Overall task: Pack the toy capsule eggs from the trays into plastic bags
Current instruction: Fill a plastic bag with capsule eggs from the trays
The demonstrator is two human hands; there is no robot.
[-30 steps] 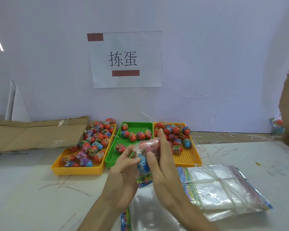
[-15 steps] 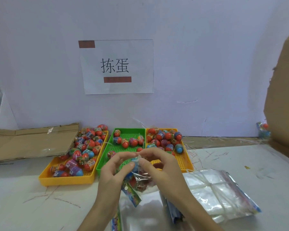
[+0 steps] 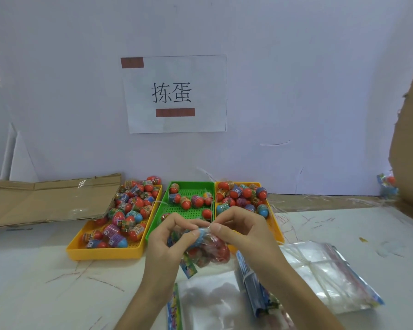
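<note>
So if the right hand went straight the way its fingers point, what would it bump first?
The right hand would probably meet the left hand, pinching the same plastic bag beside it.

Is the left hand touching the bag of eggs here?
Touching. The head view shows the left hand pinching the top of the bag of eggs between thumb and fingers.

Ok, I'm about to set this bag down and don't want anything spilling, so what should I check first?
1. Left hand and right hand pinch the filled bag at its mouth: ok.
2. Eggs sit inside it, below the pinch: ok.
3. Mouth sealed shut: cannot tell.
4. Empty bag lies flat on the table underneath, ready for the next batch: ok.
5. Green tray holds more to pack: ok.
</note>
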